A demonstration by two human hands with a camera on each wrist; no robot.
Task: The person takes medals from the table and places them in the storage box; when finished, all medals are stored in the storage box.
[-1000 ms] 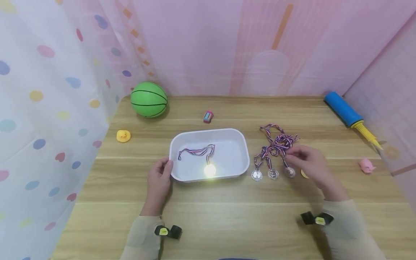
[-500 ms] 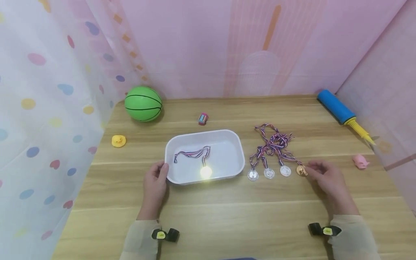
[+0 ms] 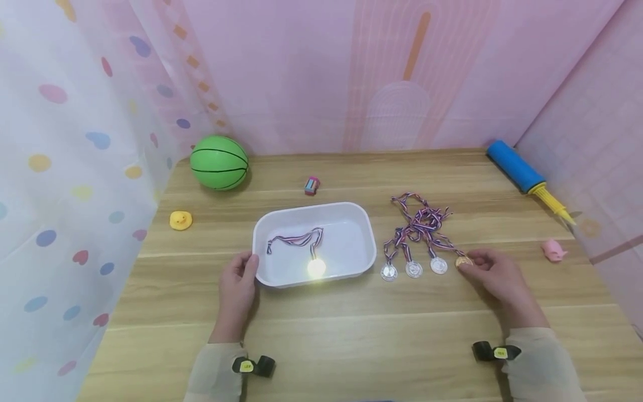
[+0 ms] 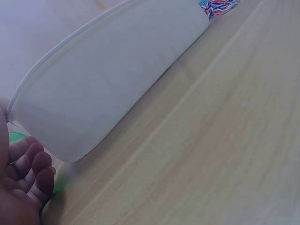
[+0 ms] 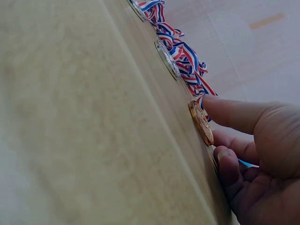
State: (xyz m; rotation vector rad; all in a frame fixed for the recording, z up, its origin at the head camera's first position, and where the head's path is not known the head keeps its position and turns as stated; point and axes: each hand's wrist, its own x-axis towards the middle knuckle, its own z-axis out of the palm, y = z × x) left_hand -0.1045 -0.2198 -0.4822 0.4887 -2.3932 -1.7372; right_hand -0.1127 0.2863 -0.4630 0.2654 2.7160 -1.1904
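A white rectangular tray [image 3: 351,272] stands on the table, with a shiny medal [image 3: 316,268] and its striped ribbon inside. My left hand [image 3: 238,293] holds the tray's left end, thumb over the rim and fingers outside. To the right lie several medals in a row, among them a silver medal [image 3: 438,265], their red, white and blue ribbons [image 3: 424,220] tangled behind. At the row's right end my right hand [image 3: 502,279] has its thumb and fingers about a gold medal [image 5: 201,123], which lies low at the table and is partly covered in the head view.
A green ball [image 3: 219,162] and a yellow rubber duck [image 3: 181,220] are at the left. Behind the tray sits a small pink and blue object [image 3: 312,185]. A blue and yellow hand pump [image 3: 517,167] and a pink pig toy [image 3: 553,250] are at the right.
My right hand has let go of the rightmost silver medal and moved right to the gold one. My left hand stays at the tray. The head view has shifted slightly.
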